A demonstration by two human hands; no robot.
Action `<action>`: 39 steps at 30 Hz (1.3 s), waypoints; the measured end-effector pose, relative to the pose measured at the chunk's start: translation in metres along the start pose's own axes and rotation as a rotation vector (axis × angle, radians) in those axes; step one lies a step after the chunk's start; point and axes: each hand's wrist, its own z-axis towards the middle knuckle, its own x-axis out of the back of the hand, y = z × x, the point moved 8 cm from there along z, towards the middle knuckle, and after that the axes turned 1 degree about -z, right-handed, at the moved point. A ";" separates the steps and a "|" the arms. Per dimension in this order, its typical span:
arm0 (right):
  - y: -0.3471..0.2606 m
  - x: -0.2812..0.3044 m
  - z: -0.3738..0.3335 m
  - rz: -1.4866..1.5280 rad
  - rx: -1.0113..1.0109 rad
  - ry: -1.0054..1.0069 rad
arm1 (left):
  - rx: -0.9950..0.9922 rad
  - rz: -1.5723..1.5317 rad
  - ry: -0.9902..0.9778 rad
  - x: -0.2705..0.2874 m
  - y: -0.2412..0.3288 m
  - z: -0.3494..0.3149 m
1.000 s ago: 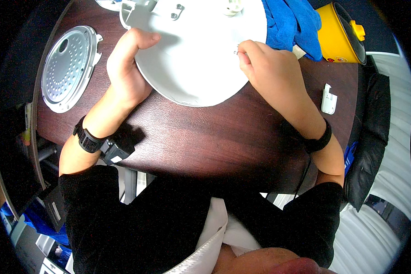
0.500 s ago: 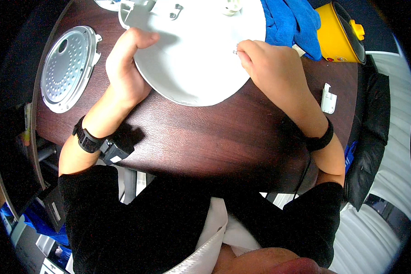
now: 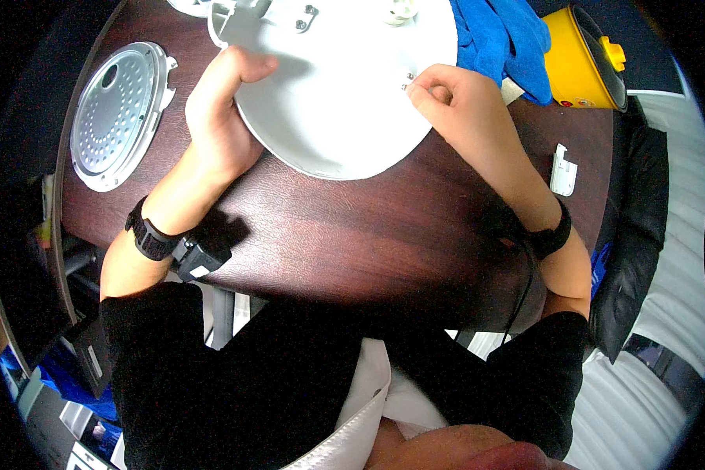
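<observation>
The hands flank a white round shell: the left hand at its nine o'clock is part-closed round the rim, thumb over the edge, fingers hidden beneath; the right hand, near four o'clock, is curled with thumb and forefinger close together by small metal posts, and I cannot tell whether it pinches anything. The shell sits on the brown desk, its twelve o'clock side running out of view. From the shell, a silver dimpled disc lies toward nine o'clock, a blue cloth and yellow pot at three, a small white piece at four.
</observation>
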 end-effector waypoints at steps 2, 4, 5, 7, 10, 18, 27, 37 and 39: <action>-0.012 0.004 -0.004 -0.163 0.137 0.083 | 0.000 0.013 0.003 -0.003 0.001 0.000; -0.021 0.004 -0.009 -0.302 0.260 0.154 | 0.001 0.003 -0.007 -0.003 0.001 0.000; -0.025 0.003 -0.011 -0.359 0.313 0.184 | 0.002 -0.013 -0.019 -0.002 0.000 0.001; -0.030 0.001 -0.014 -0.463 0.386 0.195 | 0.004 -0.031 -0.023 -0.002 0.000 0.001; -0.031 -0.003 -0.016 -0.581 0.425 0.146 | 0.018 0.021 0.023 -0.003 0.000 0.000; -0.032 0.000 -0.018 -0.571 0.420 0.171 | 0.016 -0.057 0.032 -0.001 -0.001 0.000; -0.034 -0.005 -0.019 -0.654 0.486 0.126 | 0.052 0.093 0.079 0.006 -0.005 0.001; -0.031 -0.004 -0.018 -0.587 0.501 0.143 | 0.045 0.016 0.046 0.003 -0.006 0.001; -0.032 -0.004 -0.017 -0.571 0.498 0.157 | 0.021 -0.128 0.010 0.004 -0.006 0.002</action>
